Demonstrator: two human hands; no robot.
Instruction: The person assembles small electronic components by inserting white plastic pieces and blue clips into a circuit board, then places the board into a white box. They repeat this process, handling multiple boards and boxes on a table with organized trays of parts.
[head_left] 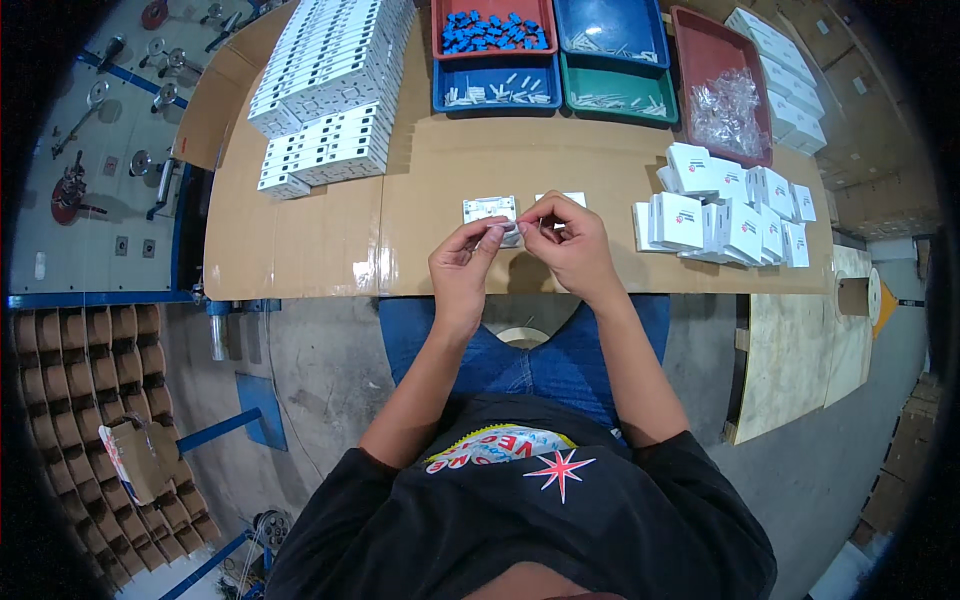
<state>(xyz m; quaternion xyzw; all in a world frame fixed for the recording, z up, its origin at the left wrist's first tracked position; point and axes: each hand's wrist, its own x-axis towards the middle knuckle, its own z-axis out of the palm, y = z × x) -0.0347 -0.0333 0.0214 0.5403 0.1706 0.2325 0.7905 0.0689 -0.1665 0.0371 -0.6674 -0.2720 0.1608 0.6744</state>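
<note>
My left hand (pixel 463 268) and my right hand (pixel 572 248) meet over the near part of the cardboard-covered table (pixel 330 235). Thumb and forefinger of each are pinched together at a small white piece (pixel 509 226), partly covered by the fingertips. Its exact kind is too small to make out. Just beyond my left fingertips lies a white plastic housing (pixel 489 207) with small fittings on it. A second flat white part (pixel 563 197) shows behind my right hand, mostly hidden by it.
Tall stacks of white housings (pixel 330 70) stand at the far left. At the back are trays of blue pieces (pixel 495 32) and white pins (pixel 620 95), and a red tray (pixel 725 100) with clear plastic bags. Small white boxes (pixel 680 220) are piled at the right.
</note>
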